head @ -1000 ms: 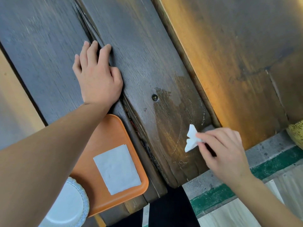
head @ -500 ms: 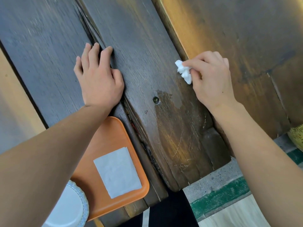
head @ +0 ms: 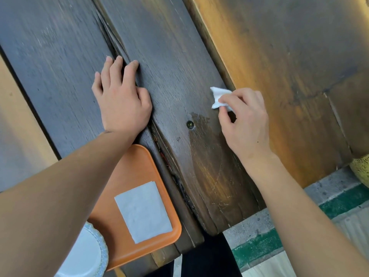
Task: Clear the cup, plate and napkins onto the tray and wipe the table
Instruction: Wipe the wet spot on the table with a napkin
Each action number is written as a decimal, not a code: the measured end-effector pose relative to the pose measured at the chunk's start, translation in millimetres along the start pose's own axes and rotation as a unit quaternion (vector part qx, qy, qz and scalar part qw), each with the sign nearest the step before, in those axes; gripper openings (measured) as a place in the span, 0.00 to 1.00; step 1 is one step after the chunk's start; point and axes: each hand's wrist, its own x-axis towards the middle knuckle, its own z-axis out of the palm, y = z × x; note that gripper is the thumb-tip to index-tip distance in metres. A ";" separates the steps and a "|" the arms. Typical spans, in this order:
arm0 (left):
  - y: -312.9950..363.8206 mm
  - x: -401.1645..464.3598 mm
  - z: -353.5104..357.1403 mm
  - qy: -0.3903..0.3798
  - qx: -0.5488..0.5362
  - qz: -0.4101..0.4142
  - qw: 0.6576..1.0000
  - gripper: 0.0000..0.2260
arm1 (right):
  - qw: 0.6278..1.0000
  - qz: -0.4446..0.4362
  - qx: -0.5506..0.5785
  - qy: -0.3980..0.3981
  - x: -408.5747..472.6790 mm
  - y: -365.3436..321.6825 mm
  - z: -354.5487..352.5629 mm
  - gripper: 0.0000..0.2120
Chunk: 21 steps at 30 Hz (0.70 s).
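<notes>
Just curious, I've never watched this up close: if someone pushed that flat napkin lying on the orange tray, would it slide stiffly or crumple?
The flat napkin looks thin, so it is probably light and floppy. Pushed, it would likely bunch up or skid on the smooth-looking tray. The crumpled napkin pinched in the right hand suggests how easily it creases.

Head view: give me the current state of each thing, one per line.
Left hand: flat on the table, fingers straight.
Right hand: pinches the crumpled napkin.
Crumpled napkin: held against the table.
Table: damp patch near the screw.
Tray: on the table, holds flat napkin and plate.
Flat napkin: flat on the tray.
Plate: mostly hidden.
</notes>
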 end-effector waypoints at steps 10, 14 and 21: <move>1.3 -0.4 -1.8 -0.008 0.001 -0.002 1.000 0.25 | 0.986 -0.017 -0.025 -0.163 -135.8 -2.0 -35.0 0.06; 0.5 -0.4 -2.1 -0.009 0.004 -0.002 1.000 0.25 | 0.982 -0.022 -0.035 -0.185 -160.2 2.3 -45.5 0.07; 0.5 0.7 -1.2 -0.006 0.011 -0.002 1.000 0.26 | 0.995 0.052 -0.030 -0.075 -92.7 25.4 -34.2 0.07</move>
